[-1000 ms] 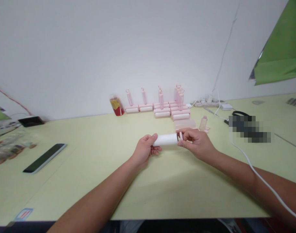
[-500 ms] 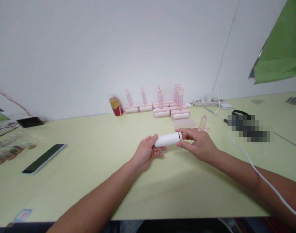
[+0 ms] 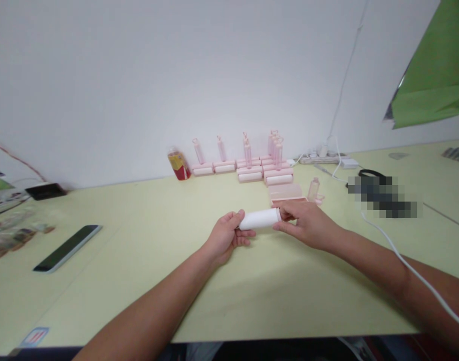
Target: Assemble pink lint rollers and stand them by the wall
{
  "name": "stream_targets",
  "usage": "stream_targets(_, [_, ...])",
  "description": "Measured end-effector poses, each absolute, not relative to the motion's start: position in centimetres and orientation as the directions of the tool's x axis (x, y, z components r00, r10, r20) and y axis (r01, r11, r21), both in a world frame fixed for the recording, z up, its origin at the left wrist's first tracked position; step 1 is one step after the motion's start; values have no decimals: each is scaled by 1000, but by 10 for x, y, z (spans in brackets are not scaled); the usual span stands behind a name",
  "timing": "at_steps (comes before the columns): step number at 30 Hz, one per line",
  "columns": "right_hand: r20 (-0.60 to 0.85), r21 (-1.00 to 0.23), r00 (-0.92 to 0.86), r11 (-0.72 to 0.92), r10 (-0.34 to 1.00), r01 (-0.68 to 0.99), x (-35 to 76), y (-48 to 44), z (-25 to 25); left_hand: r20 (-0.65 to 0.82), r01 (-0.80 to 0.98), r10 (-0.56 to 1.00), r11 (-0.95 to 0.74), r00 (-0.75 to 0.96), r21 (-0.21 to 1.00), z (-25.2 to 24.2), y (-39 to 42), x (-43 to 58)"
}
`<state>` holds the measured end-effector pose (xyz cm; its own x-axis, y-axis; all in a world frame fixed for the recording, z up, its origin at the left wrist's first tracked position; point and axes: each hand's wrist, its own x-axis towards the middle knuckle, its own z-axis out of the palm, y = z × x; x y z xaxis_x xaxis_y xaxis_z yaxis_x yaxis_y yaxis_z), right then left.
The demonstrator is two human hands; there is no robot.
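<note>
A white lint roller roll is held level above the table between both hands. My left hand grips its left end, thumb on top and the other fingers underneath. At the right end, my right hand closes its thumb and fingers around the pale rim; its fingertips are partly hidden. Just behind the right hand lies an opened pink case, its lower half partly covered by the fingers. A clear pink lint roller handle stands beside that case.
Along the wall stand several pink lint rollers with upright handles, and a red-yellow container. A phone-like dark slab lies left. At right are a power strip, a pixelated dark object and a white cable crossing over my right forearm.
The dark gap near the roll's right end has closed, with the rim now against the roll. Both hands keep their hold; the view has shifted slightly.
</note>
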<state>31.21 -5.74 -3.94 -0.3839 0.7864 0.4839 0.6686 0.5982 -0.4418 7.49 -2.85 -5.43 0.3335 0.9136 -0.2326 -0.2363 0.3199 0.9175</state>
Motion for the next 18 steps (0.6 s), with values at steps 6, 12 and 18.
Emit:
stream_targets(6, [482,-440,-424,631,766,639,315,-57,-36,-257,-232,894,355,366,906,-54,-27,73])
stream_targets(12, [510,-411,-433,653,743,637,315,-58,-34,-286,-258,871,406,399,877,-52,-27,73])
stream_targets(18, [590,-489,-315,640,744,593,310,-63,-38,-202,-237,909,300,365,924,-51,-30,75])
